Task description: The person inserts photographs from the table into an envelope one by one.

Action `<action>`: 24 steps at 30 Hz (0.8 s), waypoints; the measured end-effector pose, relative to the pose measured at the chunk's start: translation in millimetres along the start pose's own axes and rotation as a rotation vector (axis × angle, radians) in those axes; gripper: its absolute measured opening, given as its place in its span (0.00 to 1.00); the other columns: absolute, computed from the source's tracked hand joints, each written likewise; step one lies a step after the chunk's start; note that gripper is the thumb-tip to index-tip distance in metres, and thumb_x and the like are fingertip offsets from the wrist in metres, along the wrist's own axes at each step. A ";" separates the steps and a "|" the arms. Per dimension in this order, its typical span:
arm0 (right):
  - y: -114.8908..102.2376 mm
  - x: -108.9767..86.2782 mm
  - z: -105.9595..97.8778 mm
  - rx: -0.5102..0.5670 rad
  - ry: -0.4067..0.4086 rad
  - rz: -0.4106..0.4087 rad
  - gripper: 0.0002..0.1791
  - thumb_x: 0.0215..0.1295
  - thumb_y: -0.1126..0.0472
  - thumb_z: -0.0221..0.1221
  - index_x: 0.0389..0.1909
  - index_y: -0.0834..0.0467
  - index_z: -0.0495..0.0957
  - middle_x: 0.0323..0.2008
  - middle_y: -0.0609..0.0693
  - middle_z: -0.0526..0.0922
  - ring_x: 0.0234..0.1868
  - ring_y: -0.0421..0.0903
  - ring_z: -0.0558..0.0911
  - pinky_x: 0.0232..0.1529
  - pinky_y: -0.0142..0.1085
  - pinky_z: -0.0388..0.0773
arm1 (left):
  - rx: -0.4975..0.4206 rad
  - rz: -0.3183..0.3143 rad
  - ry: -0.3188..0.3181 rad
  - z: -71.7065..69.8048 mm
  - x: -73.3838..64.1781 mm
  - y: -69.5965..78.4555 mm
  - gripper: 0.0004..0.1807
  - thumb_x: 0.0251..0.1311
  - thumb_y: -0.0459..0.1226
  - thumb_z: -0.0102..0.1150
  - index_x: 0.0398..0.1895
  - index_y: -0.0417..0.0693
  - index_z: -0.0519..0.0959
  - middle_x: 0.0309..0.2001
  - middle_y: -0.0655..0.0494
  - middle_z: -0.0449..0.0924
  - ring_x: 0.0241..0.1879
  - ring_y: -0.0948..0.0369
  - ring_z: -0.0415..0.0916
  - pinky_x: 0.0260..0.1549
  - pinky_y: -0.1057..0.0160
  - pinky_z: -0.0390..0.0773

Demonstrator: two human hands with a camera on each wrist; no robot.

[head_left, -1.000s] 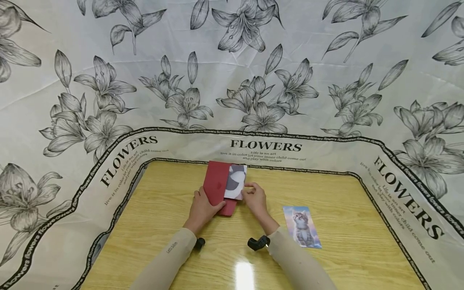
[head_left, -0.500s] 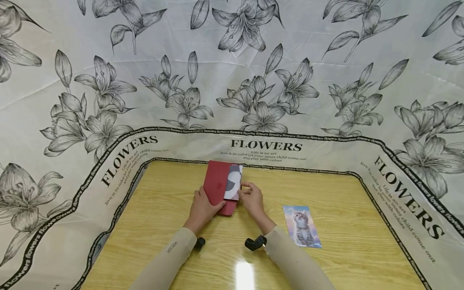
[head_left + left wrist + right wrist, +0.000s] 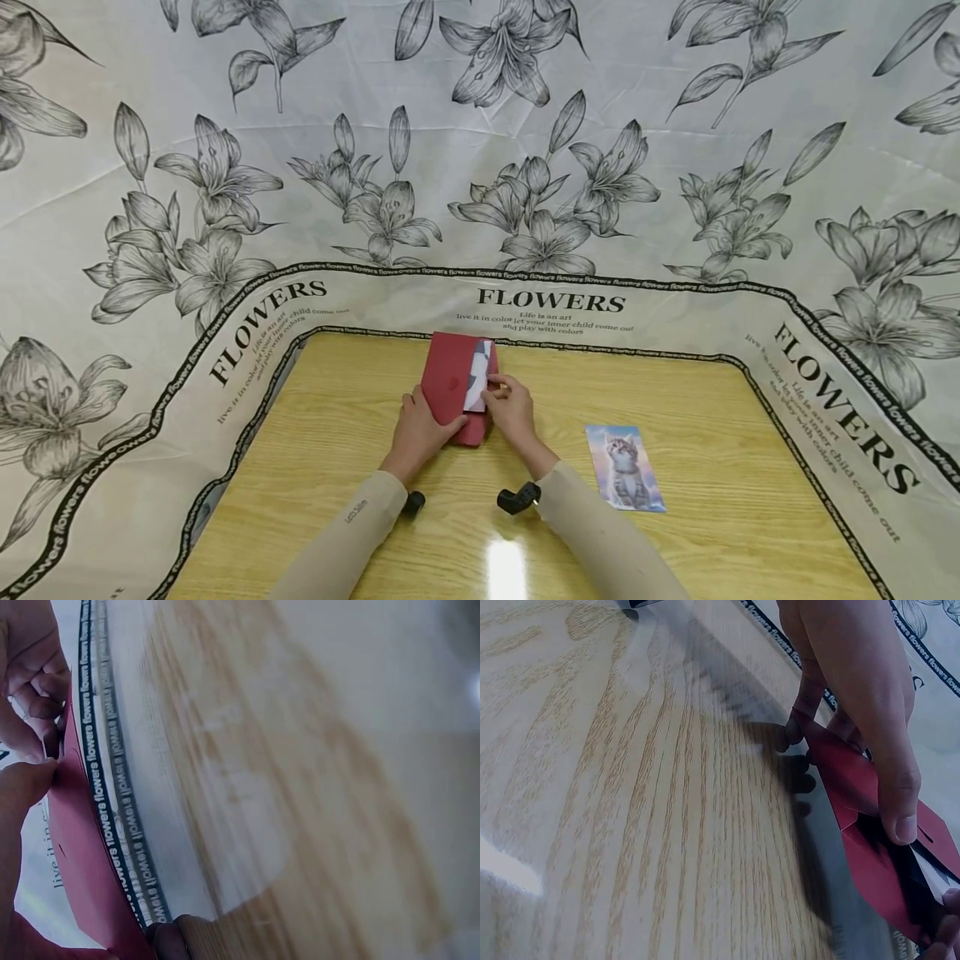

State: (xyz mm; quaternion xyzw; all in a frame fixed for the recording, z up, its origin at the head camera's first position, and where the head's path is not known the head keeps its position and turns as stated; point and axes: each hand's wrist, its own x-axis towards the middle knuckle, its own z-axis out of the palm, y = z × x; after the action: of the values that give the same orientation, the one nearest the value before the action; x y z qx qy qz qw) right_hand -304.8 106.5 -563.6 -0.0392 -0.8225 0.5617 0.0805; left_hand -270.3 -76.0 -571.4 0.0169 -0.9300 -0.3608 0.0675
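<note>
A red envelope lay flat on the far middle of the wooden tabletop, close to the tabletop's back edge. The left hand gripped the envelope's near left corner, thumb on top and fingers curled under the edge, holding it down against the wood. The right hand pinched a photo card at its right edge, thumb and fingertips closed on it. Most of that card sat inside the envelope's open right side; only a narrow strip in grey, black and white showed beyond the red paper. In the right wrist view the right hand reached over the envelope, its thumb pressed on the red flap, with the dark and white edge of the card just visible in the opening. In the left wrist view the left hand held the envelope edge-on, the red paper running between thumb and fingers; the rest of that view was blurred wood grain.

A second card with a kitten picture lay face up on the tabletop, well apart to the right of the hands, touched by neither. A flower-printed cloth with the word FLOWERS hung around the tabletop on 3 sides.
</note>
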 end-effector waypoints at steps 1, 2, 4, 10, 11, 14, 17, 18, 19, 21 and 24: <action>-0.2 0.1 0.8 -0.004 0.000 -0.002 0.17 0.69 0.67 0.70 0.57 0.62 0.86 0.32 0.56 0.89 0.30 0.41 0.83 0.29 0.31 0.77 | -0.001 0.001 0.001 0.1 0.1 -0.2 0.59 0.56 0.61 0.78 0.74 0.27 0.61 0.57 0.30 0.71 0.52 0.38 0.78 0.54 0.41 0.82; -0.1 0.4 1.6 -0.009 0.002 -0.006 0.17 0.69 0.67 0.70 0.57 0.62 0.86 0.32 0.56 0.90 0.30 0.42 0.84 0.29 0.31 0.77 | -0.002 0.003 0.001 0.0 0.2 -0.2 0.59 0.56 0.60 0.79 0.74 0.27 0.61 0.57 0.30 0.71 0.52 0.38 0.78 0.53 0.41 0.82; -0.9 0.5 2.8 -0.019 0.004 -0.012 0.17 0.68 0.67 0.70 0.57 0.62 0.87 0.33 0.56 0.90 0.31 0.42 0.85 0.30 0.30 0.77 | 0.000 0.003 -0.002 0.1 0.5 -0.4 0.59 0.56 0.61 0.79 0.74 0.27 0.61 0.57 0.30 0.71 0.52 0.38 0.78 0.54 0.41 0.82; -5.1 0.1 5.6 -0.039 -0.002 -0.007 0.16 0.69 0.66 0.71 0.57 0.61 0.87 0.34 0.56 0.89 0.33 0.45 0.86 0.30 0.31 0.77 | 0.009 -0.010 -0.015 1.3 1.6 -0.6 0.60 0.57 0.62 0.77 0.76 0.28 0.60 0.59 0.30 0.70 0.54 0.38 0.78 0.56 0.42 0.82; -5.6 0.3 6.1 -0.040 -0.003 -0.010 0.16 0.69 0.66 0.70 0.57 0.61 0.87 0.34 0.56 0.89 0.34 0.46 0.86 0.30 0.32 0.78 | 0.007 -0.008 -0.012 1.0 1.7 -0.2 0.60 0.57 0.62 0.77 0.76 0.28 0.60 0.59 0.30 0.70 0.54 0.38 0.78 0.55 0.41 0.82; -5.6 2.0 8.5 -0.055 0.001 -0.002 0.16 0.69 0.66 0.71 0.57 0.59 0.88 0.34 0.55 0.90 0.35 0.46 0.87 0.32 0.32 0.78 | 0.002 -0.014 -0.018 0.4 1.4 0.7 0.61 0.57 0.62 0.77 0.77 0.28 0.59 0.59 0.30 0.70 0.54 0.38 0.78 0.55 0.41 0.82; -5.5 3.5 11.2 -0.069 0.005 -0.006 0.16 0.69 0.66 0.71 0.57 0.59 0.88 0.34 0.55 0.90 0.36 0.46 0.87 0.33 0.32 0.79 | -0.003 -0.014 -0.020 0.4 1.0 0.8 0.61 0.58 0.62 0.77 0.78 0.29 0.58 0.59 0.30 0.70 0.53 0.38 0.78 0.55 0.41 0.82; -5.7 3.9 12.1 -0.072 0.008 -0.006 0.16 0.69 0.66 0.72 0.56 0.59 0.88 0.34 0.55 0.90 0.36 0.46 0.87 0.33 0.32 0.78 | -0.003 -0.016 -0.023 0.6 0.8 0.6 0.61 0.58 0.63 0.76 0.78 0.29 0.58 0.59 0.30 0.70 0.54 0.38 0.78 0.55 0.42 0.82; -5.9 4.3 12.7 -0.073 0.010 -0.015 0.16 0.68 0.66 0.72 0.56 0.60 0.88 0.34 0.55 0.90 0.36 0.47 0.88 0.33 0.32 0.79 | -0.004 -0.014 -0.022 0.6 0.7 0.4 0.61 0.58 0.63 0.76 0.78 0.29 0.58 0.59 0.30 0.70 0.53 0.38 0.78 0.55 0.42 0.82; -6.7 4.2 13.9 -0.071 0.014 -0.030 0.16 0.68 0.67 0.72 0.55 0.61 0.88 0.34 0.55 0.90 0.35 0.47 0.88 0.32 0.33 0.79 | -0.003 -0.010 -0.021 0.6 0.7 0.1 0.61 0.58 0.63 0.76 0.78 0.29 0.58 0.59 0.30 0.70 0.53 0.39 0.78 0.55 0.42 0.82; -7.8 3.8 15.5 -0.071 0.017 -0.044 0.15 0.67 0.68 0.72 0.54 0.61 0.89 0.33 0.56 0.90 0.35 0.47 0.87 0.31 0.32 0.78 | -0.006 -0.005 -0.021 0.4 0.9 -0.4 0.61 0.58 0.63 0.76 0.78 0.29 0.58 0.59 0.31 0.70 0.52 0.39 0.78 0.54 0.42 0.82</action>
State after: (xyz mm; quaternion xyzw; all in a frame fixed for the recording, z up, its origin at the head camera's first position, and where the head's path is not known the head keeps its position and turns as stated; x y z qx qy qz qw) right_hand -311.1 90.0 -561.5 -0.0286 -0.8418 0.5299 0.0985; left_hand -271.2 -76.1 -571.9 0.0154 -0.9296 -0.3638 0.0570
